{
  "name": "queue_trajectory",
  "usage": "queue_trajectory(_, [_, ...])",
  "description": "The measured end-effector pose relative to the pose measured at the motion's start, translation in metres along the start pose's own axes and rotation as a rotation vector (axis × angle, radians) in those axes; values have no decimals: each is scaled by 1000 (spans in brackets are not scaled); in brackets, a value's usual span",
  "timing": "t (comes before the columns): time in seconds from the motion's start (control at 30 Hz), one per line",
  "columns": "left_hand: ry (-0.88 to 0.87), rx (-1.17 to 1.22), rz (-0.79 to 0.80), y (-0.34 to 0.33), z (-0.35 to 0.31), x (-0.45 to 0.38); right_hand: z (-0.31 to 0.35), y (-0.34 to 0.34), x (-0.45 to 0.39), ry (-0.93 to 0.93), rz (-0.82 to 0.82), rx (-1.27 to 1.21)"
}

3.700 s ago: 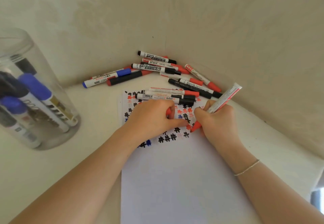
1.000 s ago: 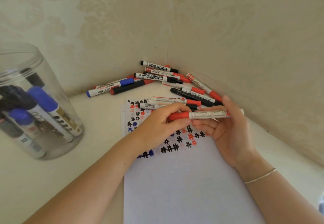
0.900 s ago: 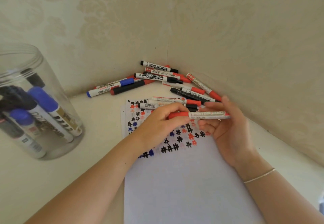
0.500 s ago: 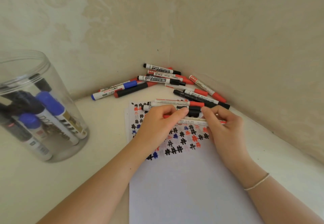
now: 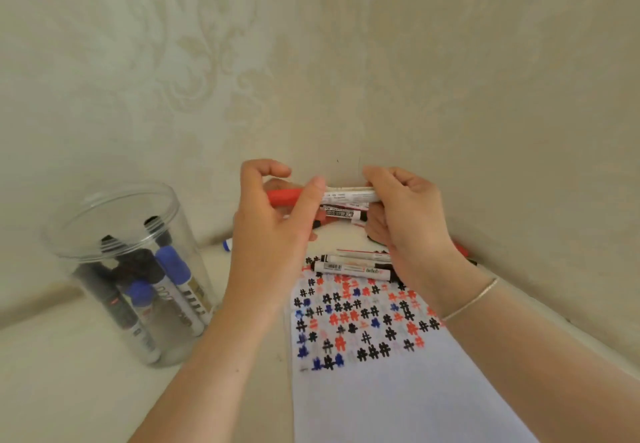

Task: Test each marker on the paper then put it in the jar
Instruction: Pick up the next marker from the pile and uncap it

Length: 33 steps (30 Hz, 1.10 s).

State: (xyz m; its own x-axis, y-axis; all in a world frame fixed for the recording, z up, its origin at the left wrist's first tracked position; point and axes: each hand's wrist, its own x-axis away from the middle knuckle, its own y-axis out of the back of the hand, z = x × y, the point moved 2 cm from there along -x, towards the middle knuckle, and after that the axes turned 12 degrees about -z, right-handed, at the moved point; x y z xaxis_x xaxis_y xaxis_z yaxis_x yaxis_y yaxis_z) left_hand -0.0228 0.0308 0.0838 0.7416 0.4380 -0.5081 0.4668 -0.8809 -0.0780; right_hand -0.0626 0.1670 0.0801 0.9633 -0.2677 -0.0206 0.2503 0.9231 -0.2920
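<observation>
White paper (image 5: 398, 404) lies under my wrists, its far end full of red, blue & black test marks. Clear jar (image 5: 138, 269) stands to my left w/ several markers in it. Left hand (image 5: 273, 231) pinches the red cap end of the marker (image 5: 346, 195), right hand (image 5: 408, 220) grips the barrel; it's held level above the table. Looks capped, so testing's done I think. Next: right lets go, left carries it over & drops it in the jar mouth.

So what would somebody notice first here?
Probably the two hands, left hand and right hand, holding a red-capped marker up in the middle. Then the paper covered in little marks below, and the clear jar of markers on the left.
</observation>
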Motion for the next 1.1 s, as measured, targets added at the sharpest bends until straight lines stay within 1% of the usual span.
queue_trajectory(0.1, [-145, -3, -137, 21, -29, -23, 4, -49, 1, -113, 169, -192])
queue_trajectory(0.17, [-233, -34, -203, 36, -43, -33, 2, -79, 5, -244, 316, -280])
queue_trajectory(0.23, [-367, -143, -250, 52, -54, -38, 0, -104, 11, -319, 459, -219])
queue_trajectory(0.27, [-437, -196, -273, 60, -59, -38, -5, -113, 9, -324, 479, -144])
queue_trajectory(0.3, [-498, -238, -301, 68, -62, -39, -12, -119, 5, -287, 450, -35])
queue_trajectory(0.33, [-544, -266, -332, 77, -65, -40, -20, -123, -1, -184, 398, 128])
queue_trajectory(0.37, [-578, -287, -366, 86, -66, -42, -29, -125, -8, -8, 347, 373])
queue_trajectory(0.4, [-603, -308, -397, 95, -67, -44, -39, -125, -15, 240, 318, 713])
queue_trajectory(0.43, [-622, -335, -426, 103, -66, -46, -54, -124, -21, 475, 339, 1074])
queue_trajectory(0.47, [-630, -366, -449, 111, -64, -48, -70, -121, -25, 630, 381, 1366])
queue_trajectory(0.5, [-628, -401, -467, 117, -61, -50, -83, -118, -28, 708, 418, 1580])
queue_trajectory(0.53, [-616, -437, -476, 122, -58, -51, -99, -114, -30, 718, 454, 1719])
queue_trajectory(0.57, [-604, -475, -480, 125, -54, -52, -106, -113, -29, 750, 457, 1772])
queue_trajectory(0.67, [-551, -594, -467, 131, -45, -53, -110, -121, -30, 1003, 367, 1703])
queue_trajectory(0.8, [-487, -695, -419, 129, -43, -57, -116, -123, -41, 959, 569, 1771])
queue_trajectory(0.87, [-477, -732, -396, 128, -48, -61, -114, -126, -41, 1023, 595, 1740])
queue_trajectory(0.97, [-447, -811, -331, 125, -49, -64, -116, -127, -40, 1035, 635, 1719])
queue_trajectory(1.1, [-376, -947, -151, 123, -42, -67, -118, -127, -41, 1029, 595, 1689])
